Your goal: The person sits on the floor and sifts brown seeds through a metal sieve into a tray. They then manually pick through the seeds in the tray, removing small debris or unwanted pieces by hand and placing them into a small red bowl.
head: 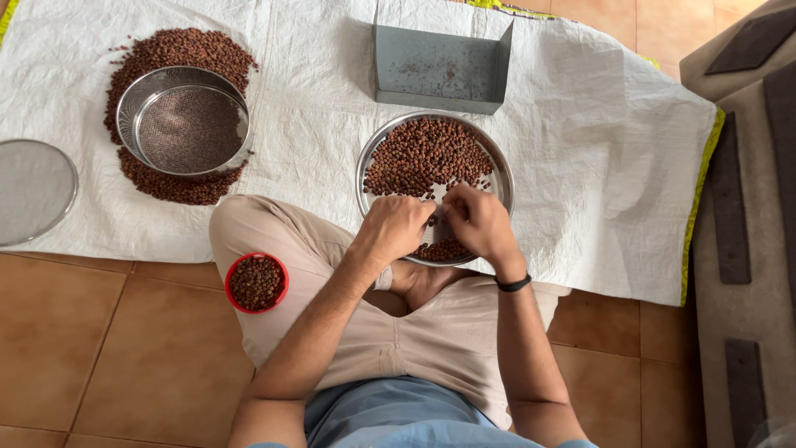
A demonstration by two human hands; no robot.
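Steel gleams under both hands: a round metal plate (497,170) heaped with small brown seeds (424,153) sits just ahead of the person's crossed legs. The left hand (396,228) curls palm-down over the plate's rim at about 7 o'clock, fingers bent onto the seeds. The right hand (478,222), a black band (514,284) at its wrist, bends in beside it at 5 o'clock, fingertips close to the left's. Whether either pinches a seed I cannot tell; the knuckles hide the tips, though both look loosely closed. At 12 o'clock from the plate stands a grey metal scoop-box (438,70). At 10 o'clock a round sieve (183,120) rests on a seed pile (170,187). A red bowl (257,283) of seeds sits by the left knee. A second sieve (33,191) is cut off at the left edge. A white cloth (613,166) covers orange floor tiles (108,357).
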